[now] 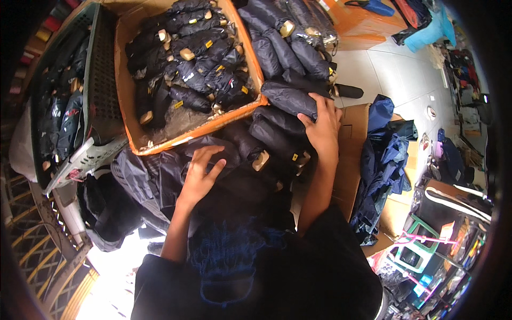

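Nearest the camera, a black shirt (250,261) with a blue line print hides the lap and is cut off by the lower edge. The right hand (322,128) grasps a rolled black bundle (288,98) beside the cardboard box's (197,128) near right corner, its fingers covering the bundle's right end; the left hand (202,173), loosely curled and apparently holding nothing, is over dark fabric (165,173), contact unclear.
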Available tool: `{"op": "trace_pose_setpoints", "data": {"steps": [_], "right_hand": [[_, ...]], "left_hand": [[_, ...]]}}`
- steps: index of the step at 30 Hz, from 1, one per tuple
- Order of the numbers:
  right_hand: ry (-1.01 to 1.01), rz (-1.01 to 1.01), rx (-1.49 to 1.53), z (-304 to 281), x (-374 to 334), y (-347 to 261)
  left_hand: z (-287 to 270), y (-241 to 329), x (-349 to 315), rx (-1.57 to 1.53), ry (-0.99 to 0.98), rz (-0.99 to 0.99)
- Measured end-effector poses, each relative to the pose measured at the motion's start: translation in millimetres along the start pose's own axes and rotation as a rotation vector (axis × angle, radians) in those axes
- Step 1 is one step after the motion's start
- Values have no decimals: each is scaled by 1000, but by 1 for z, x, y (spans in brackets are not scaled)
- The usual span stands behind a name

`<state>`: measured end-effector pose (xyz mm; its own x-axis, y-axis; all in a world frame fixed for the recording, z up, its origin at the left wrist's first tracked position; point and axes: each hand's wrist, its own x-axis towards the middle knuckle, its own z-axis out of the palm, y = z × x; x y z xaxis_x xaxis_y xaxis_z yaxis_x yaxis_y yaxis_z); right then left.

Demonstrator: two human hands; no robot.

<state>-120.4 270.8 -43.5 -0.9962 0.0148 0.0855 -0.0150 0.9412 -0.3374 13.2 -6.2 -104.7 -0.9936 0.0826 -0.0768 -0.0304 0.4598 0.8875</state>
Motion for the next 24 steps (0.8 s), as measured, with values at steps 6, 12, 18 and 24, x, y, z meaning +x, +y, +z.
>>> {"op": "trace_pose_setpoints", "data": {"steps": [6, 12, 18, 24], "right_hand": [[208, -146, -102, -1, -7, -19], [113, -378, 392, -13, -26, -57], [-184, -414, 486, -2, -51, -65], [-203, -274, 477, -9, -58, -65]], "left_hand": [[-1, -13, -18, 403, -85, 82], [-18, -39, -28, 354, 53, 98], [-48, -30, -32, 257, 325, -35], [-44, -22, -36, 182, 168, -34]]}}
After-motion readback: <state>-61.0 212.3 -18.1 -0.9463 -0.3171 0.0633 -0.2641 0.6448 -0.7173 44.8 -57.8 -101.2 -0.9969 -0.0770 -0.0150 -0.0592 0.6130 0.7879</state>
